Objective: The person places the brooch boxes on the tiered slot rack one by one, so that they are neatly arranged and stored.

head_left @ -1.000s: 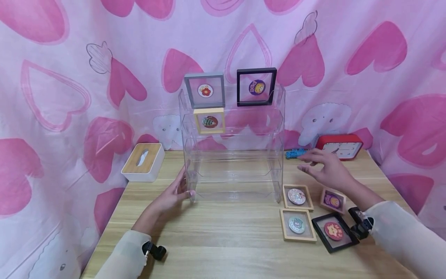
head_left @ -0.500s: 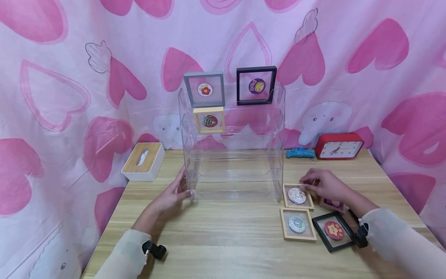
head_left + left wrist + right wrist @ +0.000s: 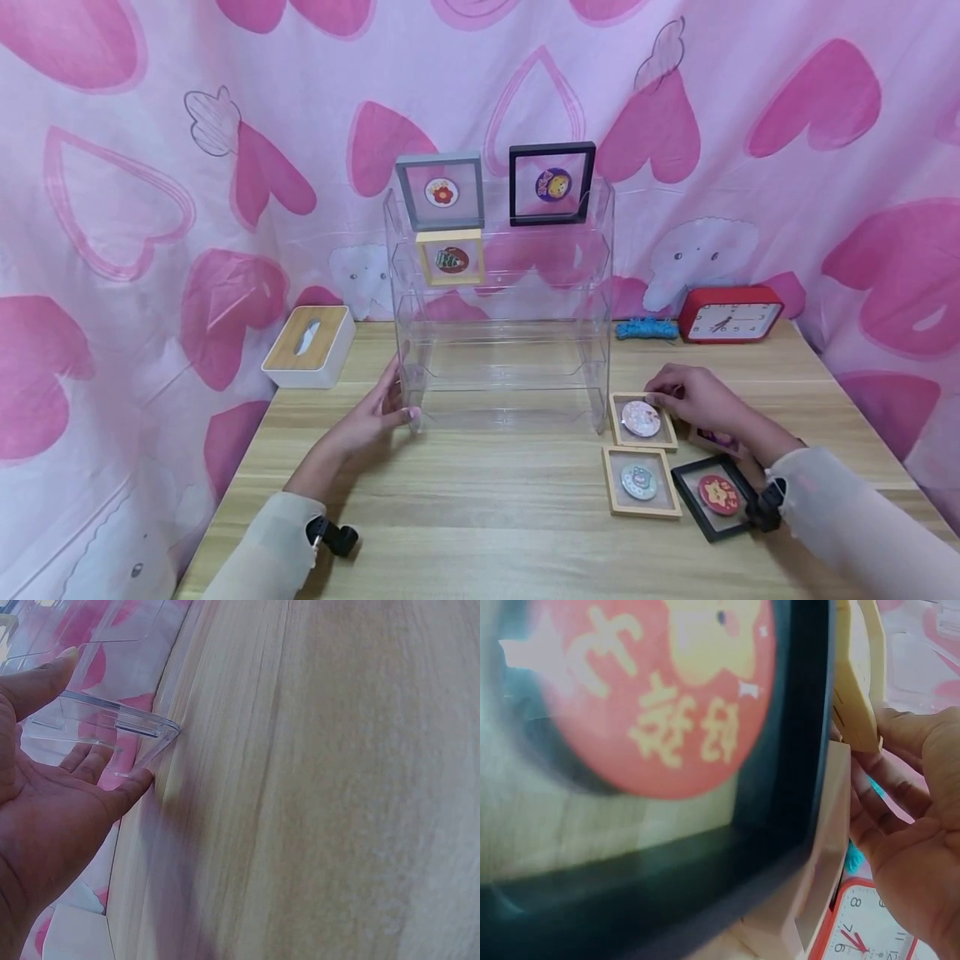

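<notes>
A clear stepped display rack (image 3: 504, 400) stands mid-table. My left hand (image 3: 367, 421) holds its left side, thumb at the front and fingers behind; in the left wrist view the thumb and fingers lie on either side of the clear panel (image 3: 135, 716). My right hand (image 3: 697, 400) pinches the right edge of a light wooden photo frame (image 3: 622, 433) with a pale round badge. In the right wrist view, thumb and fingers meet at that frame's corner (image 3: 859, 712). Beside it lie another wooden frame (image 3: 611, 492), a black frame (image 3: 697, 512) and a partly hidden pinkish frame (image 3: 708, 442).
On the rack's upper tiers stand a grey frame (image 3: 442, 227), a black frame (image 3: 551, 220) and a small wooden frame (image 3: 450, 280). A tissue box (image 3: 315, 346) sits at left. Blue cord (image 3: 647, 328) and a red clock (image 3: 731, 315) lie at back right. A heart-print curtain (image 3: 300, 100) hangs behind.
My right hand has come down from near the blue cord to the badge frame and taken its edge. That frame has shifted very slightly. My left hand stays at the rack.
</notes>
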`<state>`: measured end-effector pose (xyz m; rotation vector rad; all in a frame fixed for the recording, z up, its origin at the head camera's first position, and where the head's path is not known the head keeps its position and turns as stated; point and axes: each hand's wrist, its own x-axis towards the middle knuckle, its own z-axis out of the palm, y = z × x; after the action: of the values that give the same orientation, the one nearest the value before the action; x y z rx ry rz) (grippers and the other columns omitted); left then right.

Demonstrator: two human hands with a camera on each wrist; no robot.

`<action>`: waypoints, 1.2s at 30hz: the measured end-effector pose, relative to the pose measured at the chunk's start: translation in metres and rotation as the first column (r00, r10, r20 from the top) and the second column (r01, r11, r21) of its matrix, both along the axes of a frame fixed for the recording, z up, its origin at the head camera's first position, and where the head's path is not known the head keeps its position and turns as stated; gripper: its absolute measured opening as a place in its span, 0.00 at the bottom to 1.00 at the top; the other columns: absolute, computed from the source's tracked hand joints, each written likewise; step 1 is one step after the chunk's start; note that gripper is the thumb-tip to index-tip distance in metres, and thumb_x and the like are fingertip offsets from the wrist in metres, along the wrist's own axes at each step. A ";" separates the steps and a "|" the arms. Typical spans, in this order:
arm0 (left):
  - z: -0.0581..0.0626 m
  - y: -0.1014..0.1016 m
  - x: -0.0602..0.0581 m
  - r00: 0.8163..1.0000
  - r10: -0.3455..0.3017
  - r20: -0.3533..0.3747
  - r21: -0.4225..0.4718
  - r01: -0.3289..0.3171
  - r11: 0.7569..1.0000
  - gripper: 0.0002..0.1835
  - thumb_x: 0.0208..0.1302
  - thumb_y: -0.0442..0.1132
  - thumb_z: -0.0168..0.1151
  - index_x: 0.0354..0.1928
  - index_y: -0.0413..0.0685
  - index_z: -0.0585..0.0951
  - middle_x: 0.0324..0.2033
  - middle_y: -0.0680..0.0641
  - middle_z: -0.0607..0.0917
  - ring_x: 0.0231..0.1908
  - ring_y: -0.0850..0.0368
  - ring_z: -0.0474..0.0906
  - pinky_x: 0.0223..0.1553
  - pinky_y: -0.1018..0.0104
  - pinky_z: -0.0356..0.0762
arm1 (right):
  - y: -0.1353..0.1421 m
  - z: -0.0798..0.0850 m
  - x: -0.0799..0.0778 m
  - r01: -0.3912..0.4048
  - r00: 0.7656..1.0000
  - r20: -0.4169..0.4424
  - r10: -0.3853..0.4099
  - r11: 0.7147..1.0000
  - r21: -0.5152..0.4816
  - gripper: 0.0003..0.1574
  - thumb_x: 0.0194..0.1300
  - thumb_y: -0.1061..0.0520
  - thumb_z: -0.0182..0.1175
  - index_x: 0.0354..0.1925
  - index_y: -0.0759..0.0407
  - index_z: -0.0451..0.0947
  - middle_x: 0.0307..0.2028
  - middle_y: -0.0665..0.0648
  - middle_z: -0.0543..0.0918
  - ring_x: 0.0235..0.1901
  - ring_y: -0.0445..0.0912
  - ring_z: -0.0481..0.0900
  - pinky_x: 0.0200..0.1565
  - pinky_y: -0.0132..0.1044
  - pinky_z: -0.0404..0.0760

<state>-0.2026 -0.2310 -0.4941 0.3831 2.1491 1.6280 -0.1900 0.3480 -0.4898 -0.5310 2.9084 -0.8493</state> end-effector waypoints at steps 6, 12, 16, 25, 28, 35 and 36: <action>-0.001 0.000 0.000 1.000 0.010 0.007 -0.011 -0.010 1.000 0.58 0.80 0.41 0.66 0.85 0.95 0.34 0.91 0.40 0.37 0.89 0.31 0.34 0.87 0.29 0.35 | 0.006 0.007 0.004 0.020 1.000 -0.012 -0.021 1.000 -0.021 0.09 0.74 0.61 0.72 0.51 0.53 0.92 0.45 0.52 0.93 0.40 0.38 0.84 0.41 0.30 0.87; -0.002 0.000 0.001 1.000 -0.010 -0.015 0.010 0.010 1.000 0.59 0.80 0.39 0.66 0.85 0.97 0.34 0.91 0.40 0.36 0.89 0.31 0.35 0.87 0.30 0.36 | 0.011 0.018 0.009 -0.017 0.987 -0.160 0.007 0.998 -0.061 0.13 0.69 0.68 0.74 0.49 0.54 0.92 0.44 0.53 0.93 0.41 0.34 0.86 0.42 0.31 0.92; -0.001 0.000 0.001 1.000 -0.002 -0.024 -0.006 0.001 1.000 0.59 0.80 0.39 0.66 0.83 1.00 0.34 0.91 0.42 0.35 0.90 0.33 0.35 0.87 0.30 0.36 | 0.012 0.029 0.011 -0.035 0.959 -0.284 0.015 0.997 -0.066 0.15 0.65 0.69 0.77 0.47 0.55 0.92 0.43 0.53 0.93 0.41 0.31 0.85 0.40 0.33 0.93; 0.000 0.001 0.000 0.998 -0.016 -0.067 -0.008 0.015 1.000 0.60 0.80 0.37 0.65 0.85 0.96 0.33 0.91 0.40 0.33 0.89 0.29 0.34 0.86 0.27 0.36 | 0.010 0.069 0.012 -0.073 0.893 -0.450 0.019 0.992 -0.104 0.21 0.58 0.73 0.79 0.46 0.53 0.92 0.39 0.48 0.90 0.37 0.29 0.82 0.39 0.17 0.85; 0.000 0.001 0.001 0.999 -0.002 -0.055 -0.025 0.001 1.000 0.60 0.80 0.38 0.66 0.84 0.98 0.33 0.91 0.42 0.33 0.89 0.30 0.34 0.86 0.28 0.35 | 0.008 0.086 0.011 -0.098 0.861 -0.508 0.024 0.988 -0.118 0.25 0.55 0.77 0.79 0.46 0.54 0.92 0.39 0.49 0.89 0.36 0.28 0.80 0.41 0.14 0.82; -0.001 0.000 0.000 0.999 -0.012 -0.042 0.008 0.012 1.000 0.61 0.79 0.37 0.66 0.85 0.94 0.33 0.91 0.39 0.37 0.89 0.31 0.37 0.87 0.31 0.37 | -0.006 0.129 0.006 -0.125 0.820 -0.572 -0.003 0.975 -0.185 0.28 0.53 0.81 0.77 0.47 0.57 0.92 0.42 0.52 0.89 0.39 0.25 0.79 0.44 0.11 0.80; -0.001 0.000 0.000 0.999 -0.017 -0.043 0.014 0.018 1.000 0.61 0.80 0.37 0.66 0.86 0.93 0.32 0.91 0.38 0.37 0.89 0.31 0.37 0.87 0.31 0.37 | -0.008 0.134 0.005 -0.134 0.813 -0.582 -0.004 0.972 -0.194 0.28 0.53 0.81 0.77 0.48 0.58 0.93 0.42 0.53 0.89 0.39 0.26 0.79 0.44 0.11 0.80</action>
<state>-0.2026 -0.2312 -0.4952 0.4440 2.1602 1.6406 -0.1848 0.3395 -0.3555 -1.0812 3.3061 -1.2011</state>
